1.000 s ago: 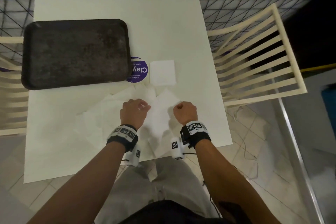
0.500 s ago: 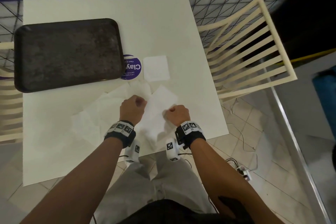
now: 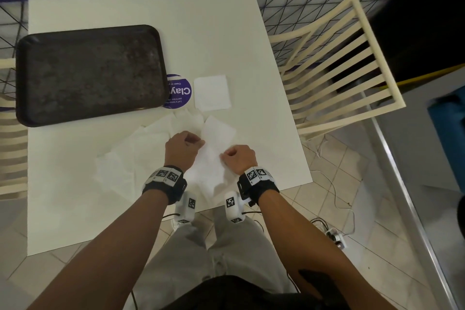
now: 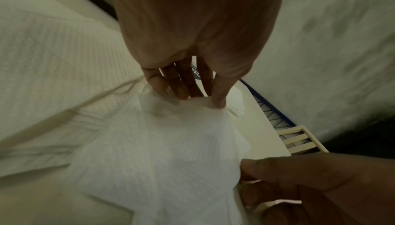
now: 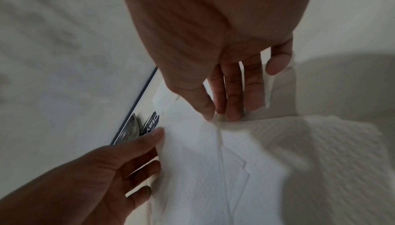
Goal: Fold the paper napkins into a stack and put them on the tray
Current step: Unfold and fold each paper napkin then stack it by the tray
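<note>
A white paper napkin (image 3: 214, 148) hangs lifted between my two hands near the table's front edge. My left hand (image 3: 185, 145) pinches its left edge (image 4: 192, 103) with thumb and fingertips. My right hand (image 3: 236, 158) pinches its right edge (image 5: 220, 118). A folded square napkin (image 3: 212, 92) lies farther back, right of the purple sticker. Several unfolded napkins (image 3: 141, 156) lie spread under and left of my left hand. The dark tray (image 3: 88, 73) sits at the back left with nothing on it.
The white table (image 3: 151, 22) ends just behind my wrists. A round purple sticker (image 3: 179, 92) lies between tray and folded napkin. A cream slatted chair (image 3: 337, 68) stands to the right, another chair's slats (image 3: 10, 138) at the left edge. Cables (image 3: 334, 196) lie on the tiled floor.
Both hands have drawn closer together and toward me with the napkin. The sheet has risen off the table and now hangs between them.
</note>
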Tool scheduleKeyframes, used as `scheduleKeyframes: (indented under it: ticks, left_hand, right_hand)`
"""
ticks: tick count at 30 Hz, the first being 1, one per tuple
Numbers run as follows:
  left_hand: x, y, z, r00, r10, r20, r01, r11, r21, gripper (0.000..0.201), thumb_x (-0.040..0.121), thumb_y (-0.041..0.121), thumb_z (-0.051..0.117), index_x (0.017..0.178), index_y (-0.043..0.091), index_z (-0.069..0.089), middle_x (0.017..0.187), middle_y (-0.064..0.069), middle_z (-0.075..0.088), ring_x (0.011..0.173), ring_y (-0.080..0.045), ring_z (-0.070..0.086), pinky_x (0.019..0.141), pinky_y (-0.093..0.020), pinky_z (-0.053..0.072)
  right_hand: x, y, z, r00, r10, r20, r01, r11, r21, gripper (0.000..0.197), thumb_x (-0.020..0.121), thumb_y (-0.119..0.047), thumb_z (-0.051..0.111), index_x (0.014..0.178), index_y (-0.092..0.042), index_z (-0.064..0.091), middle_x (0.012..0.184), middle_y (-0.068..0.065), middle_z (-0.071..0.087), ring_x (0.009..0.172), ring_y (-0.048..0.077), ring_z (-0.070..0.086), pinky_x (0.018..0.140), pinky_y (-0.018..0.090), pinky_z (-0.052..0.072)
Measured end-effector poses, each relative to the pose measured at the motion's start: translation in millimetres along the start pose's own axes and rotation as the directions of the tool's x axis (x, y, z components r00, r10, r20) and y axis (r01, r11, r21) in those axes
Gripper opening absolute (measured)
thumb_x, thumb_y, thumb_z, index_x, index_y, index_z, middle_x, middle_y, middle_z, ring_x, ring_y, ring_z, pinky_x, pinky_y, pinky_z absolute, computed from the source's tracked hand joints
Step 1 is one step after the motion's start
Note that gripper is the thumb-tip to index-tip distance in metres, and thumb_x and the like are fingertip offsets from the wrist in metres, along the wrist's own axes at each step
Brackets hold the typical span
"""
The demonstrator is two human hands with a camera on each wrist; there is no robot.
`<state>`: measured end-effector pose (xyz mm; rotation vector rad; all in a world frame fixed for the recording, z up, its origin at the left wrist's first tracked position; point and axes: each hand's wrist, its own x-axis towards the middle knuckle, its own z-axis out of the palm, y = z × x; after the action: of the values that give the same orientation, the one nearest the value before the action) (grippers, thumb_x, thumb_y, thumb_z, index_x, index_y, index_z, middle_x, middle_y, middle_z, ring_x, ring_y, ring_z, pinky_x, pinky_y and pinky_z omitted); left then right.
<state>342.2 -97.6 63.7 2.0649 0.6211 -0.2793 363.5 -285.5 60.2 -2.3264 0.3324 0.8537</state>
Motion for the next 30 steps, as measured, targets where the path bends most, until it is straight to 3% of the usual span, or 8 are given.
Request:
scheduleKeyframes:
  ticks: [4,8,11,16,22,27,30]
  left_hand:
    - [-5.6,3.0,-3.9,0.999,-0.015,-0.028,0.012,0.996,-0.092,0.012,0.090,0.026,0.080,0.097,0.018,0.072,0.092,0.009,0.071,0.087,-0.014,0.064,0.086,-0.028,0.051]
    - [-7.8,1.8,-7.1,0.995,-0.067,-0.079,0.056,0.990,-0.129,0.026,0.087,0.027,0.083,0.108,0.016,0.073,0.092,0.004,0.070,0.088,-0.016,0.065,0.079,-0.025,0.050]
    - [-10.4,-1.2,-10.1,0.989,-0.101,-0.112,0.087,0.989,-0.121,0.023,0.085,0.033,0.085,0.099,0.018,0.075,0.090,0.004,0.073,0.089,-0.016,0.066,0.075,-0.017,0.045]
    - [-16.7,-4.6,-15.2,0.983,-0.112,-0.148,0.097,0.990,-0.101,0.018,0.086,0.039,0.082,0.089,0.025,0.072,0.090,0.006,0.075,0.088,-0.017,0.069,0.085,-0.032,0.053]
    - [-23.4,0.1,-29.4,0.980,-0.036,-0.196,0.020,0.996,-0.083,0.009,0.091,0.035,0.078,0.085,0.030,0.073,0.106,0.004,0.073,0.102,-0.017,0.064,0.089,-0.029,0.045]
    - [-28.4,7.0,-42.0,0.970,0.015,-0.243,-0.059,0.983,-0.176,0.004,0.090,0.025,0.079,0.089,0.022,0.078,0.095,0.008,0.075,0.087,-0.006,0.066,0.081,-0.017,0.048]
    - [-28.2,7.4,-46.2,0.965,0.024,-0.260,-0.081,0.973,-0.214,0.003,0.093,0.023,0.077,0.093,0.020,0.077,0.091,0.010,0.074,0.087,-0.004,0.066,0.090,-0.025,0.053]
  right_hand:
    - [-1.6,3.3,-0.7,1.000,0.000,0.013,0.000,1.000,0.014,0.007,0.079,-0.037,0.067,0.081,-0.032,0.072,0.090,-0.015,0.073,0.091,0.013,0.068,0.089,0.031,0.056]
    - [-4.8,5.9,-1.6,1.000,0.016,0.004,-0.016,0.999,0.033,0.009,0.080,-0.038,0.066,0.082,-0.031,0.073,0.088,-0.015,0.072,0.087,0.013,0.067,0.078,0.025,0.051]
    - [-9.0,6.8,-3.1,1.000,0.006,0.005,-0.006,0.999,0.034,0.008,0.081,-0.039,0.068,0.080,-0.032,0.070,0.088,-0.014,0.071,0.087,0.013,0.066,0.073,0.024,0.046]
    - [-12.7,8.6,-3.1,1.000,-0.006,0.006,0.006,0.999,0.042,0.007,0.082,-0.038,0.066,0.080,-0.033,0.070,0.091,-0.014,0.072,0.089,0.014,0.067,0.076,0.024,0.048]
    - [-17.8,-1.6,-1.3,0.989,-0.063,-0.137,0.083,0.986,0.146,0.007,0.088,-0.033,0.059,0.092,-0.033,0.064,0.093,-0.014,0.068,0.096,0.015,0.065,0.095,0.036,0.051]
    - [-23.5,-21.1,-6.6,0.977,-0.121,-0.174,0.167,0.945,0.283,0.021,0.093,-0.024,0.062,0.113,-0.021,0.064,0.090,-0.006,0.063,0.088,0.015,0.061,0.088,0.032,0.051]
    - [-25.9,-30.9,-6.7,0.981,-0.149,-0.122,0.181,0.930,0.321,0.029,0.096,-0.027,0.061,0.124,-0.022,0.062,0.091,-0.006,0.061,0.091,0.014,0.058,0.085,0.024,0.041]
